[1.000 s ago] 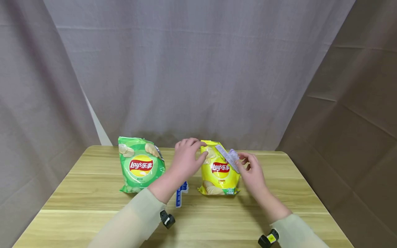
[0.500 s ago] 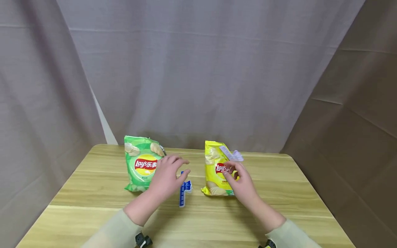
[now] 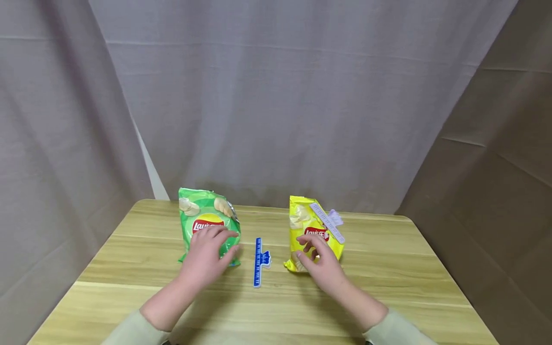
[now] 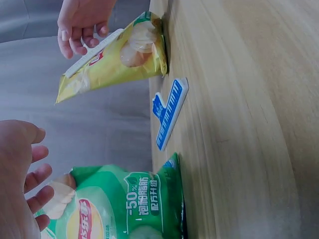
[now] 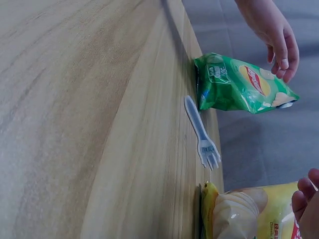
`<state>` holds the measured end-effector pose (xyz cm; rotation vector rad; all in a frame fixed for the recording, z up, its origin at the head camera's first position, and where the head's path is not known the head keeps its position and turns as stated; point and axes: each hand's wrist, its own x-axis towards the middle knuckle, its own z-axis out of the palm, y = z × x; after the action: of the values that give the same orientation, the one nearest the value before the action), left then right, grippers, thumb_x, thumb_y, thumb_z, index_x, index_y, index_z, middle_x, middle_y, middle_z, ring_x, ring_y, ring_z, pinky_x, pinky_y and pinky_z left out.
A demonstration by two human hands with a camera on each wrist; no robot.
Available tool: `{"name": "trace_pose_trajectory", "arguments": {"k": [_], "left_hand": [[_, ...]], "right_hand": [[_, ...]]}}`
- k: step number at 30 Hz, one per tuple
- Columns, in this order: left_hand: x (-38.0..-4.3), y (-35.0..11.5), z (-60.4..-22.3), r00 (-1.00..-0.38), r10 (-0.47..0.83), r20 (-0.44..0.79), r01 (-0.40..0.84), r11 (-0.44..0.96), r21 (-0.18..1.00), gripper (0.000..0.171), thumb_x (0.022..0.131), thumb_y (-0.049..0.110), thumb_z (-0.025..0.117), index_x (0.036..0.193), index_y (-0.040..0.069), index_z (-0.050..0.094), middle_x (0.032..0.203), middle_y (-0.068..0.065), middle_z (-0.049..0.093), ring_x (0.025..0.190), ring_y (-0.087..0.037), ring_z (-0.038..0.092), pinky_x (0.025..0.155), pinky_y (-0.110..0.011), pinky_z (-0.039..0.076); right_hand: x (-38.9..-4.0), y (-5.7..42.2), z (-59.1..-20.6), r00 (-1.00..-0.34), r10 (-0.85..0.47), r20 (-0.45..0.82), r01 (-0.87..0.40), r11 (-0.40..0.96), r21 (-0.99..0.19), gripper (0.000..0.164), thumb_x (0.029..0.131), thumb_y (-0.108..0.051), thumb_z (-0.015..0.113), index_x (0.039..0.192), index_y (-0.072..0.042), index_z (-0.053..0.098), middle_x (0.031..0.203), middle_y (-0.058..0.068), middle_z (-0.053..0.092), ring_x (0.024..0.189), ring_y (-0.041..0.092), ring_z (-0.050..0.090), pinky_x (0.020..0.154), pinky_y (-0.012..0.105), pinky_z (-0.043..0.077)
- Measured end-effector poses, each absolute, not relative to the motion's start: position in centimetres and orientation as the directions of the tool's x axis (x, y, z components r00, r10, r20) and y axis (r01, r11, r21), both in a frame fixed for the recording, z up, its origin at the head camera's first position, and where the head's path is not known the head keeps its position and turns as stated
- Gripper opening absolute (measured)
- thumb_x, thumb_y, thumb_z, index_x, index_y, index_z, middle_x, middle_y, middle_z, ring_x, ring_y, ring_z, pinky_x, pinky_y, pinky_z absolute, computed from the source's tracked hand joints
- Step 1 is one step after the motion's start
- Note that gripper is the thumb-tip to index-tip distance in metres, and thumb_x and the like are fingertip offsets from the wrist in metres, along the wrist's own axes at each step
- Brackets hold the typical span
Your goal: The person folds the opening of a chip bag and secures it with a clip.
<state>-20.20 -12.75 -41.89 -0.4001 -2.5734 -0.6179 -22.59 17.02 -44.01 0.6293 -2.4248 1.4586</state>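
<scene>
A green Lay's chip bag (image 3: 216,205) stands at the left of the table, its top right edge folded back. My left hand (image 3: 209,254) hovers in front of it with relaxed, slightly bent fingers and holds nothing. To the right stands a yellow chip bag (image 3: 297,218), with a light purple bag clip (image 3: 326,221) slanted across its upper right corner. Before this bag hangs my right hand (image 3: 323,266), fingers loosely curled around nothing. Between the two bags lies a blue bag clip (image 3: 258,262), also visible in the left wrist view (image 4: 172,112).
The wooden table (image 3: 276,316) has a rounded back edge. Grey curtain (image 3: 276,105) hangs behind it, and darker cloth (image 3: 483,191) closes off the right side.
My right hand has come away from the purple clip, which stays on the yellow bag. My left hand has moved left from the yellow bag to the green one. The head view has shifted slightly.
</scene>
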Motion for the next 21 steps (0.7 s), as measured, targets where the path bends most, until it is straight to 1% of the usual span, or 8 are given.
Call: {"name": "trace_pose_trajectory", "arguments": {"k": [5, 9, 13, 16, 19, 21], "left_hand": [[-20.2, -13.0, -42.0, -0.850, 0.167, 0.500, 0.371, 0.863, 0.343, 0.027, 0.089, 0.033, 0.073, 0.113, 0.020, 0.071, 0.120, -0.007, 0.064, 0.117, -0.031, 0.053, 0.102, -0.052, 0.038], [-20.3, -13.1, -42.3, -0.848, 0.168, 0.503, 0.375, 0.860, 0.345, 0.028, 0.089, 0.033, 0.074, 0.113, 0.019, 0.071, 0.120, -0.007, 0.064, 0.117, -0.032, 0.054, 0.102, -0.053, 0.038], [-20.4, -13.4, -42.2, -0.847, 0.161, 0.507, 0.374, 0.858, 0.352, 0.029, 0.089, 0.031, 0.074, 0.114, 0.017, 0.071, 0.118, -0.007, 0.064, 0.116, -0.032, 0.054, 0.101, -0.054, 0.037], [-20.7, -13.7, -42.0, -0.845, 0.154, 0.512, 0.372, 0.857, 0.356, 0.028, 0.089, 0.029, 0.074, 0.114, 0.016, 0.071, 0.117, -0.007, 0.064, 0.115, -0.033, 0.054, 0.102, -0.054, 0.035], [-21.1, -14.0, -41.7, -0.841, 0.147, 0.521, 0.372, 0.857, 0.357, 0.027, 0.090, 0.027, 0.073, 0.113, 0.014, 0.071, 0.116, -0.008, 0.065, 0.114, -0.033, 0.054, 0.102, -0.053, 0.034], [-21.4, -14.2, -41.3, -0.838, 0.143, 0.527, 0.369, 0.859, 0.355, 0.026, 0.091, 0.027, 0.072, 0.113, 0.013, 0.071, 0.116, -0.009, 0.065, 0.113, -0.034, 0.054, 0.101, -0.052, 0.034]], "right_hand": [[-22.7, 16.7, -44.1, -0.887, -0.237, 0.396, -0.460, 0.400, -0.792, 0.029, 0.090, -0.005, 0.072, 0.117, -0.006, 0.064, 0.109, 0.009, 0.060, 0.094, 0.025, 0.054, 0.074, 0.027, 0.048], [-22.7, 16.4, -44.3, -0.877, -0.260, 0.405, -0.479, 0.391, -0.786, 0.029, 0.089, -0.004, 0.071, 0.118, -0.004, 0.063, 0.109, 0.013, 0.060, 0.092, 0.024, 0.055, 0.073, 0.026, 0.048], [-22.8, 15.7, -44.5, -0.878, -0.286, 0.385, -0.473, 0.391, -0.789, 0.030, 0.089, -0.004, 0.071, 0.118, -0.008, 0.063, 0.107, 0.014, 0.060, 0.090, 0.019, 0.056, 0.072, 0.024, 0.048], [-22.9, 15.2, -44.7, -0.889, -0.289, 0.356, -0.451, 0.414, -0.790, 0.032, 0.089, -0.005, 0.072, 0.119, -0.013, 0.064, 0.106, 0.007, 0.060, 0.090, 0.017, 0.056, 0.072, 0.023, 0.047], [-23.1, 14.5, -45.0, -0.895, -0.295, 0.336, -0.438, 0.431, -0.789, 0.032, 0.089, -0.008, 0.072, 0.119, -0.012, 0.064, 0.103, -0.002, 0.059, 0.089, 0.018, 0.056, 0.072, 0.024, 0.047], [-23.2, 14.1, -45.2, -0.897, -0.304, 0.323, -0.432, 0.436, -0.790, 0.030, 0.090, -0.010, 0.071, 0.119, -0.012, 0.064, 0.103, -0.004, 0.058, 0.089, 0.019, 0.056, 0.073, 0.024, 0.047]]}}
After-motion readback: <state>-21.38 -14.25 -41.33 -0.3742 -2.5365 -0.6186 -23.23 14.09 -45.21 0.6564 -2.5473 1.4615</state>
